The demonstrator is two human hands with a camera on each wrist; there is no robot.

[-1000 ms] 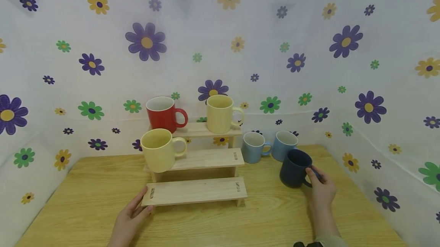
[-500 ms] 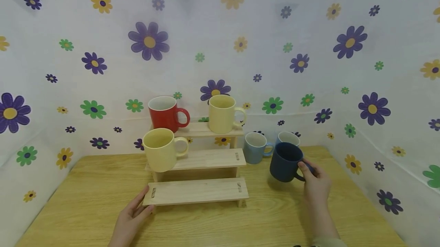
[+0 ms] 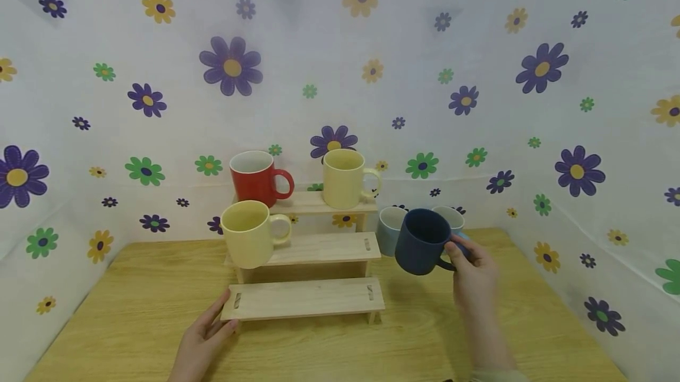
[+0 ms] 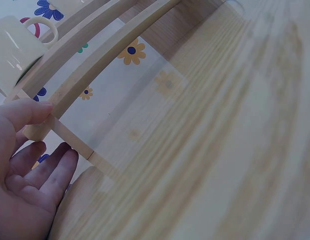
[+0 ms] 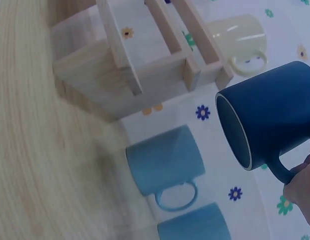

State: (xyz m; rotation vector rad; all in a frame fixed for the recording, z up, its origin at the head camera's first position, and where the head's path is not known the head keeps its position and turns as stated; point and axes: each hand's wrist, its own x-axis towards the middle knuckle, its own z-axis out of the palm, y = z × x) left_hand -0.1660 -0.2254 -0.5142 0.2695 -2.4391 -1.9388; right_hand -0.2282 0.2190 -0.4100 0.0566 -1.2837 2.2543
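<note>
My right hand point(image 3: 475, 276) grips a dark blue mug point(image 3: 422, 243) by its handle and holds it above the table, right of a three-tier wooden shelf point(image 3: 303, 299). The right wrist view shows the same mug point(image 5: 275, 115) close up. At the shelf's lowest step, my left hand point(image 3: 204, 335) pinches the left end; in the left wrist view its thumb and fingers point(image 4: 32, 110) lie on either side of that board. A red mug point(image 3: 252, 178) and a yellow mug point(image 3: 342, 180) stand on the top step. Another yellow mug point(image 3: 247, 234) sits at the left of the middle step.
Behind the dark blue mug, two light blue mugs stand on the table, the left one point(image 3: 389, 234) partly covered by it and the right one point(image 5: 195, 225) mostly covered in the head view. A flowered white cloth point(image 3: 292, 39) hangs round the back and sides of the wooden table point(image 3: 297, 352).
My right hand has lifted the dark blue mug off the table and carried it left, toward the shelf. The left hand stays at the lowest step.
</note>
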